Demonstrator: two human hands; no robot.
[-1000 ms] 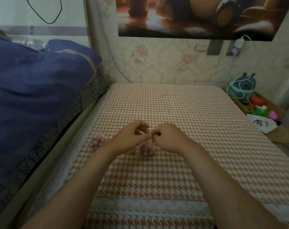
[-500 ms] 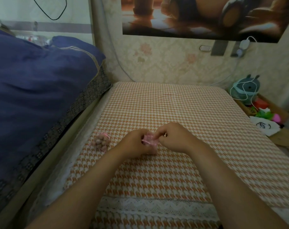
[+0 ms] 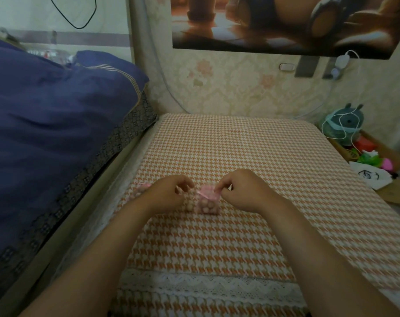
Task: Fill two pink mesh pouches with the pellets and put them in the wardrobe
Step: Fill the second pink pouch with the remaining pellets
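Note:
A pink mesh pouch (image 3: 207,202) full of round pale pellets stands on the orange houndstooth cloth (image 3: 251,152), between my two hands. My right hand (image 3: 242,191) pinches the pink ribbon at the pouch's top right. My left hand (image 3: 169,193) is just left of the pouch with its fingertips pinched together, seemingly on the other end of the ribbon. A second pink pouch (image 3: 141,189) with pellets lies on the cloth to the left, partly hidden behind my left wrist.
A dark blue quilt (image 3: 48,124) is piled on the bed at the left. To the right a low shelf holds a teal plush toy (image 3: 342,124), a white cable and small coloured items (image 3: 375,161). A floral wall is behind the cloth.
My hands have moved apart, the left going left and the right going right, drawing the ribbon at the pouch's top. The pouch now shows between them.

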